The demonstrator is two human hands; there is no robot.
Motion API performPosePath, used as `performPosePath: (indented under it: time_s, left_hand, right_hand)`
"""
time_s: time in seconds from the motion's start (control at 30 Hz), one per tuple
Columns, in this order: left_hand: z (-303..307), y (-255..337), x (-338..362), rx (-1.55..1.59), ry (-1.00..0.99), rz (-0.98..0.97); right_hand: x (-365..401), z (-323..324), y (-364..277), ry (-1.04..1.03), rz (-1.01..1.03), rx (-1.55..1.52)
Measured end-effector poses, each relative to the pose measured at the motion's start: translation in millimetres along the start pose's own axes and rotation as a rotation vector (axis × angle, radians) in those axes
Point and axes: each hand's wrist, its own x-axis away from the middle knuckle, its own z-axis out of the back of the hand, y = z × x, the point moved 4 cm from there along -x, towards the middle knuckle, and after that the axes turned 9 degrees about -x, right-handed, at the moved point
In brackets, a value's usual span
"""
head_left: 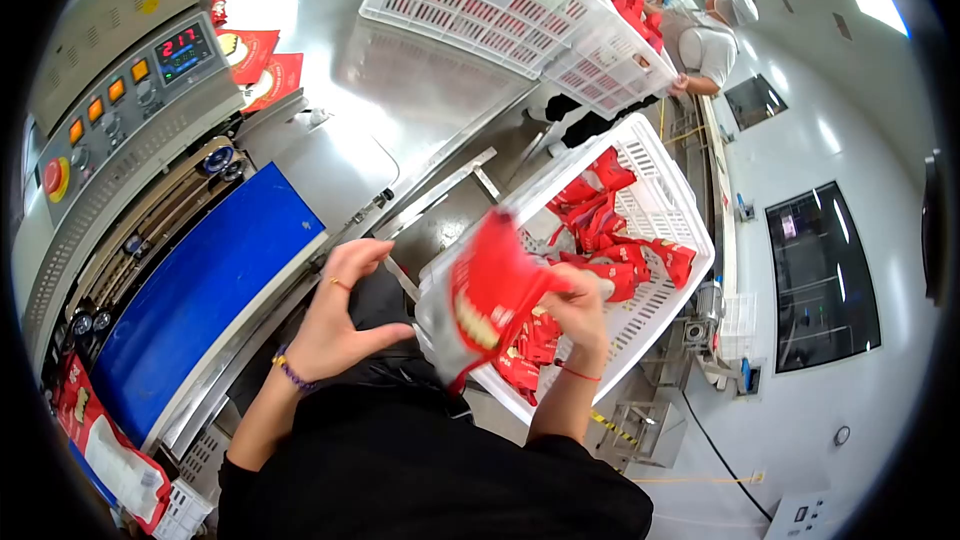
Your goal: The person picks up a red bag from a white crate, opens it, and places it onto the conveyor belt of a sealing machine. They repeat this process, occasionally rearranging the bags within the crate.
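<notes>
My right hand (580, 305) grips a red snack bag (487, 292), blurred, held over the near edge of a white plastic crate (690, 240). The crate holds several more red bags (610, 230). My left hand (335, 315) is open, fingers spread and curved, a short way left of the held bag and touching nothing. It hovers beside the blue conveyor belt (205, 290) of a sealing machine.
The machine's control panel (125, 90) with orange buttons, a red knob and a digital readout sits at left. Red bags (258, 60) lie on the steel top. A second white crate (520, 10) stands behind. A person in white (705, 40) works beyond. More bags (110, 450) lie lower left.
</notes>
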Motion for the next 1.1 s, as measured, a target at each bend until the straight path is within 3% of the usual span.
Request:
performPosePath:
  time_s: [0.03,0.1,0.17,0.2,0.3,0.33,0.37,0.4,0.43,0.5,0.53,0.6,0.67,0.7,0.77,0.83,0.9,0.97,1.03,1.1]
  left_hand:
    - [-2.4,-2.0,-0.6,0.053,-0.03,-0.007]
    - [-2.1,4.4,5.4,0.462,-0.177,0.122]
    - [10.0,-14.6,32.3,0.404,-0.191,0.317]
    - [13.0,-12.2,35.9,0.566,0.05,0.303]
    - [34.4,-13.6,52.1,0.405,0.369,0.259]
    - [35.7,-12.4,53.2,0.402,0.391,0.263]
    - [38.2,-10.8,54.4,0.356,0.499,0.281]
    - [43.9,-10.8,56.8,0.307,0.603,0.3]
    - [49.3,-13.2,58.9,0.301,0.618,0.308]
    - [56.8,-19.8,59.7,0.444,0.478,0.278]
    - [63.5,-24.3,60.3,0.442,0.516,0.309]
    - [76.2,-37.3,61.7,0.259,0.346,0.485]
    - [87.5,-32.2,42.2,0.096,0.526,0.29]
    - [97.9,-45.4,37.2,-0.426,0.563,0.023]
    - [103.1,-70.9,35.6,-0.124,0.645,0.319]
    - [97.0,-93.1,24.0,0.214,0.688,0.431]
    - [98.8,-99.1,15.4,0.323,0.675,0.549]
    - [98.8,-110.2,3.4,0.525,0.646,0.496]
    - [102.2,-125.6,-6.5,0.515,0.662,0.522]
    - [102.4,-135.5,-17.5,0.611,0.764,0.534]
  right_hand:
    - [-5.0,-23.7,-4.8,-0.194,0.033,0.029]
    - [-22.8,-73.1,-15.2,-0.411,-0.051,0.026]
    - [-39.6,-104.3,-10.2,-0.572,-0.025,-0.113]
    - [-41.4,-111.8,-3.2,-0.449,-0.046,-0.361]
    - [-50.6,-135.4,31.8,-0.516,-0.19,-0.665]
    - [-49.2,-152.2,29.0,-0.591,-0.183,-0.473]
    - [-44.9,-164.1,21.3,-0.514,-0.163,-0.285]
    - [-47.8,-172.8,24.3,-0.418,-0.214,-0.309]
    - [-52.1,-179.7,27.5,-0.32,-0.261,-0.33]
    - [-60.1,-184.0,23.2,-0.159,-0.059,-0.344]
    - [-62.0,-180.8,31.0,-0.175,-0.086,-0.412]
    - [-67.3,-165.2,61.9,-0.101,-0.145,-0.486]
    - [-82.6,-156.4,83.1,-0.017,-0.149,-0.478]
    - [-94.9,-157.8,86.2,-0.019,-0.128,-0.471]
    - [-122.2,-161.3,91.7,-0.008,-0.081,-0.227]
    - [-148.8,-159.4,102.5,-0.029,-0.129,-0.17]
    - [-168.7,-165.8,99.7,-0.115,-0.242,-0.4]
    - [-186.2,-166.9,106.3,-0.204,-0.266,-0.44]
    - [-210.1,-159.4,116.2,-0.186,-0.188,-0.15]
    - [-230.6,-159.3,115.6,-0.178,-0.144,-0.119]
